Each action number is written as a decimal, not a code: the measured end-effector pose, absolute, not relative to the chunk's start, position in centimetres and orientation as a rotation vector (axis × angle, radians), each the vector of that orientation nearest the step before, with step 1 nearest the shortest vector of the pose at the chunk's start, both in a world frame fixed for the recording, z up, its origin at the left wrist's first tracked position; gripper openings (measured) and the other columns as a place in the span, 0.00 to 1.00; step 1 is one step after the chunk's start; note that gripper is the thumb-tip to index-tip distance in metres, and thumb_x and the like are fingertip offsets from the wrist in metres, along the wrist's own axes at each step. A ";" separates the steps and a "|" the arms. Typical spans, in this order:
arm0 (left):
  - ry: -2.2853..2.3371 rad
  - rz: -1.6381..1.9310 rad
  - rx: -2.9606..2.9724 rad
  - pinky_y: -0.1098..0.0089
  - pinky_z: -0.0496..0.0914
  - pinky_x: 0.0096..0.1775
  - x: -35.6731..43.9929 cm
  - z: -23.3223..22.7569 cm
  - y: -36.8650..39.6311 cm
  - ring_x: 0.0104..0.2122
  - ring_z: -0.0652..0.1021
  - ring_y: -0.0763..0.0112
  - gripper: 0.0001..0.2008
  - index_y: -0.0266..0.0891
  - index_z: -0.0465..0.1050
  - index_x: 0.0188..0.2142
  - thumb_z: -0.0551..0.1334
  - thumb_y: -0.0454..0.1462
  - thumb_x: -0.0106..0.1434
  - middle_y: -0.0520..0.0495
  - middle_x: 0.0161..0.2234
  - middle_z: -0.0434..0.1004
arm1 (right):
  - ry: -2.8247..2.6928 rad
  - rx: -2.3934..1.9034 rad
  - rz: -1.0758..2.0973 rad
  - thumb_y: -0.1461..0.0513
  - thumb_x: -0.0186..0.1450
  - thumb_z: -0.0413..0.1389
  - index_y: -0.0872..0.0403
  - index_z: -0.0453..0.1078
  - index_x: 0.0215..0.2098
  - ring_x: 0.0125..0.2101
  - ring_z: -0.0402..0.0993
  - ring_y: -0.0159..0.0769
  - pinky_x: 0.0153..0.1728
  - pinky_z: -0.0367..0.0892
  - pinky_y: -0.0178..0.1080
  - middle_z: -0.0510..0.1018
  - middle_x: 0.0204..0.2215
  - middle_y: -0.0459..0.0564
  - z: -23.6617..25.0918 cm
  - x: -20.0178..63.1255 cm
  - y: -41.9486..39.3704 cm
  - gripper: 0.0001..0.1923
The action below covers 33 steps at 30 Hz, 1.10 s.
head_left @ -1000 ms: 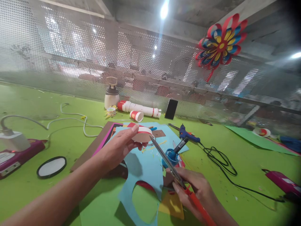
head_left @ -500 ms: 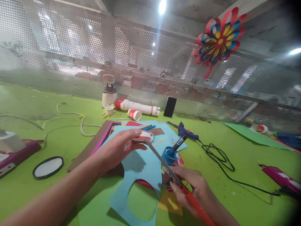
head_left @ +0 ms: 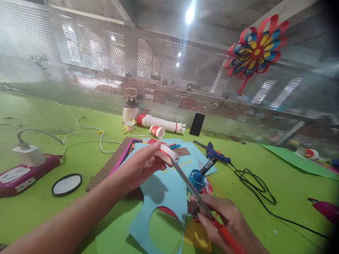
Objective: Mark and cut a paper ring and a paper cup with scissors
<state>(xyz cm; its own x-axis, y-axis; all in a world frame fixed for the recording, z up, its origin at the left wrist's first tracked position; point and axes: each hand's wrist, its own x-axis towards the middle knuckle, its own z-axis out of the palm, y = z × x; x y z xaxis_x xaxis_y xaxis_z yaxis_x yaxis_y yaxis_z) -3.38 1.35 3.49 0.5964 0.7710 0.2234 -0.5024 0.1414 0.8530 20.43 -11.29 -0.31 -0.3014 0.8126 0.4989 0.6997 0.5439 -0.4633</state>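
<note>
Your left hand [head_left: 143,164] pinches the cut paper cup [head_left: 167,154] at its rim, above the blue paper sheet [head_left: 169,187]. Your right hand [head_left: 227,222] is closed around the orange handles of the scissors [head_left: 194,194], blades meeting the cup's edge. Keep the cup steady, turn it into the blades, and take short snips. Just right of the blades stands the blue glue pot [head_left: 197,178]; beyond it lie the glue gun [head_left: 215,155] and its black cord [head_left: 256,187]. Open green table [head_left: 39,211] lies to your left.

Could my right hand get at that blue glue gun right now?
Probably not straight away: the right hand is gripping the scissors. The glue gun lies uncovered beyond it on the table.
</note>
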 end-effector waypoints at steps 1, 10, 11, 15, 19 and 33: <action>0.305 0.939 1.077 0.73 0.67 0.35 -3.4 3.5 1.3 0.33 0.76 0.70 0.19 0.34 0.81 0.37 0.60 0.47 0.69 0.41 0.34 0.82 | -2.069 -1.210 0.207 0.72 0.58 0.55 0.53 0.77 0.42 0.28 0.83 0.35 0.30 0.76 0.28 0.85 0.31 0.48 -0.4 20.6 -11.3 0.16; 0.334 0.901 0.988 0.72 0.67 0.32 -3.3 4.3 0.7 0.30 0.76 0.70 0.19 0.34 0.80 0.43 0.63 0.48 0.66 0.40 0.35 0.83 | -2.057 -1.316 0.385 0.67 0.61 0.61 0.48 0.77 0.48 0.29 0.84 0.36 0.33 0.76 0.29 0.86 0.33 0.46 -0.2 22.1 -11.7 0.17; 0.342 0.898 0.995 0.72 0.67 0.32 -3.3 4.3 0.7 0.30 0.76 0.70 0.20 0.33 0.80 0.43 0.62 0.49 0.66 0.39 0.36 0.83 | -2.084 -1.289 0.465 0.64 0.62 0.61 0.49 0.77 0.48 0.30 0.83 0.36 0.33 0.76 0.30 0.85 0.33 0.47 -0.2 22.1 -11.6 0.15; 0.333 0.890 0.994 0.73 0.67 0.31 -3.3 4.3 0.8 0.30 0.76 0.70 0.22 0.31 0.80 0.43 0.62 0.49 0.65 0.36 0.37 0.83 | -2.064 -1.213 0.755 0.47 0.66 0.56 0.53 0.75 0.38 0.24 0.71 0.34 0.29 0.71 0.34 0.73 0.24 0.45 0.5 21.6 -11.5 0.18; 0.380 0.881 0.920 0.73 0.67 0.31 -3.2 4.3 0.9 0.28 0.77 0.69 0.22 0.30 0.80 0.40 0.65 0.50 0.62 0.37 0.32 0.83 | -2.013 -1.213 0.869 0.38 0.65 0.50 0.53 0.73 0.38 0.23 0.60 0.32 0.26 0.61 0.35 0.63 0.23 0.42 1.4 21.0 -11.5 0.28; 0.423 0.891 0.892 0.73 0.65 0.27 -3.0 4.3 1.0 0.25 0.76 0.71 0.20 0.30 0.80 0.36 0.65 0.49 0.63 0.41 0.28 0.81 | -1.844 -1.347 1.022 0.37 0.63 0.53 0.51 0.79 0.50 0.23 0.65 0.37 0.25 0.66 0.37 0.68 0.23 0.47 2.7 21.2 -12.7 0.33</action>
